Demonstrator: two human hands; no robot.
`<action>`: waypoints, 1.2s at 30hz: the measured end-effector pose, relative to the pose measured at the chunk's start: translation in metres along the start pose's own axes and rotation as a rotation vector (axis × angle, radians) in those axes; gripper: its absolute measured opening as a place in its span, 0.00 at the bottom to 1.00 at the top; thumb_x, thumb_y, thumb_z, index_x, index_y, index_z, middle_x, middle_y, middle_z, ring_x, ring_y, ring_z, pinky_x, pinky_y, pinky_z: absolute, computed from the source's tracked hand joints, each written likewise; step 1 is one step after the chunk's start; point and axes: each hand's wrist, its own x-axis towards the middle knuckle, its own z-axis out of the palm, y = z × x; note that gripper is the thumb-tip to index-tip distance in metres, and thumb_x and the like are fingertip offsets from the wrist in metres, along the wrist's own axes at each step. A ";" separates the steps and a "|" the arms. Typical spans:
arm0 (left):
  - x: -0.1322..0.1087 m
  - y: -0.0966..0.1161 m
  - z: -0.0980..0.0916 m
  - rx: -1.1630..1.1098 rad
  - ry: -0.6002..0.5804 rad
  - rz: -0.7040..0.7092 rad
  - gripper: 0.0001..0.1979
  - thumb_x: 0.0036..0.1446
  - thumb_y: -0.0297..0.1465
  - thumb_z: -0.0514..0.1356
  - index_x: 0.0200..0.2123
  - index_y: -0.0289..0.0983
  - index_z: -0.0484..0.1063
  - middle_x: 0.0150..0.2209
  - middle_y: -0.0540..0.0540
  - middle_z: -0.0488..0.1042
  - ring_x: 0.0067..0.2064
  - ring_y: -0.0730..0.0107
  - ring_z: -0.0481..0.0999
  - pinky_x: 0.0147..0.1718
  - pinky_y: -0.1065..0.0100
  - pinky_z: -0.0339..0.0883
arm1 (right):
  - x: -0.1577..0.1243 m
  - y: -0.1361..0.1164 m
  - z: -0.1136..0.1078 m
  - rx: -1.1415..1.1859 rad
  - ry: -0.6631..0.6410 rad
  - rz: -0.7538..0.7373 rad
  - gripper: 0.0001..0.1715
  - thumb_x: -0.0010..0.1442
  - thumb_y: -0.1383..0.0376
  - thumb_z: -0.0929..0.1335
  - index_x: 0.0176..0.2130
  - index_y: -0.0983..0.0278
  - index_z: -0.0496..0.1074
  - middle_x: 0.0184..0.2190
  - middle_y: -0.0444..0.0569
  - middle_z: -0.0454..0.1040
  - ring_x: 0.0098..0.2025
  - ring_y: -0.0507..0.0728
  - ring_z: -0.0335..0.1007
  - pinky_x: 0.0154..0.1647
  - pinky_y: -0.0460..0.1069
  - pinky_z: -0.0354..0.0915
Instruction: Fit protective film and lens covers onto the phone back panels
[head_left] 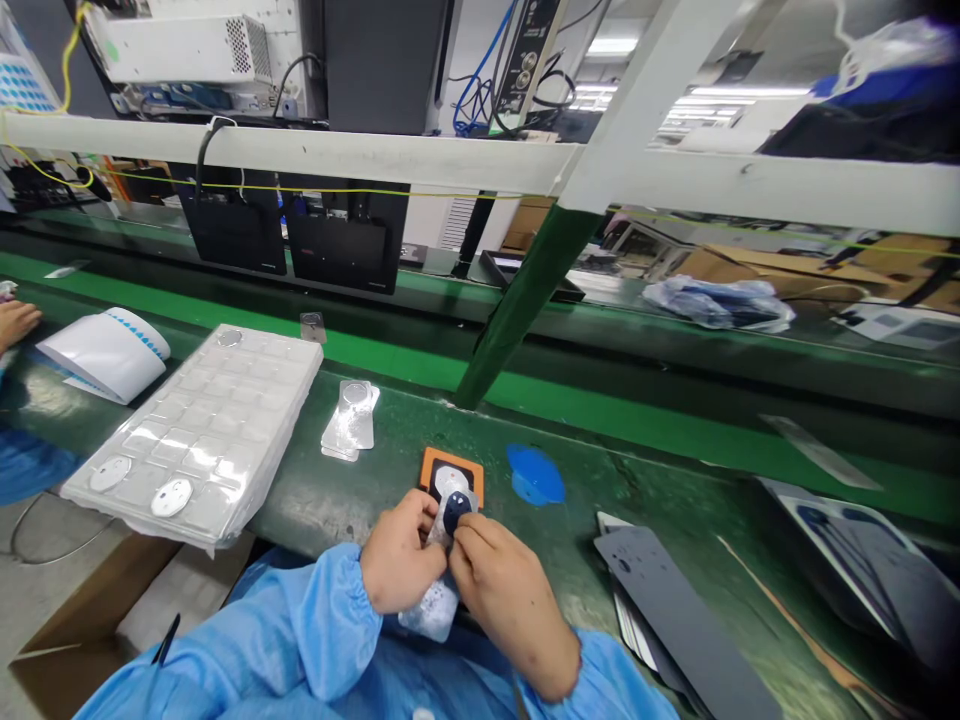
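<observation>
Both hands meet in front of me over the green bench. My left hand [405, 555] is closed on a clear plastic film [435, 608], whose lower end hangs below the fingers. A dark blue round piece [456, 511] with small light marks lies at the film's upper part. My right hand [514, 590] pinches at the right edge of this round piece; its exact grip is partly hidden. Just behind the fingers sits an orange fixture [474, 482] with a white disc [450, 480] in it. The film overlaps the near side of the fixture.
Left stands a clear compartment tray [255, 400] with a few white discs [172, 497]. Clear film pieces [351, 420] lie beside it, and a blue patch [535, 475] right of the fixture. Grey flat panels [675, 610] are stacked right. Another person's hand [16, 322] shows far left.
</observation>
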 end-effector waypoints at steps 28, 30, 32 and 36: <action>0.004 -0.013 0.005 -0.169 -0.062 -0.080 0.18 0.46 0.19 0.59 0.42 0.36 0.67 0.30 0.52 0.75 0.30 0.73 0.74 0.27 0.74 0.61 | -0.009 0.010 0.002 -0.015 0.070 -0.186 0.12 0.65 0.73 0.62 0.38 0.66 0.74 0.41 0.55 0.75 0.45 0.58 0.72 0.49 0.56 0.72; 0.003 -0.014 0.006 -0.186 -0.064 -0.086 0.18 0.46 0.19 0.59 0.42 0.36 0.67 0.30 0.52 0.75 0.30 0.73 0.74 0.27 0.75 0.61 | -0.009 0.011 0.000 -0.025 0.031 -0.224 0.11 0.65 0.73 0.62 0.38 0.67 0.74 0.43 0.56 0.75 0.47 0.59 0.71 0.50 0.57 0.71; 0.003 -0.016 0.006 -0.177 -0.061 -0.088 0.19 0.45 0.18 0.58 0.42 0.37 0.67 0.30 0.52 0.75 0.30 0.73 0.74 0.26 0.75 0.61 | -0.010 0.011 -0.001 -0.030 -0.006 -0.249 0.11 0.65 0.73 0.62 0.39 0.67 0.73 0.45 0.57 0.74 0.50 0.61 0.70 0.52 0.59 0.70; 0.002 -0.017 0.007 -0.134 -0.056 -0.072 0.20 0.45 0.17 0.56 0.43 0.37 0.67 0.30 0.51 0.76 0.30 0.72 0.73 0.27 0.74 0.62 | -0.010 0.005 -0.005 -0.045 -0.054 -0.211 0.10 0.63 0.75 0.63 0.37 0.66 0.73 0.42 0.56 0.74 0.47 0.62 0.70 0.50 0.59 0.70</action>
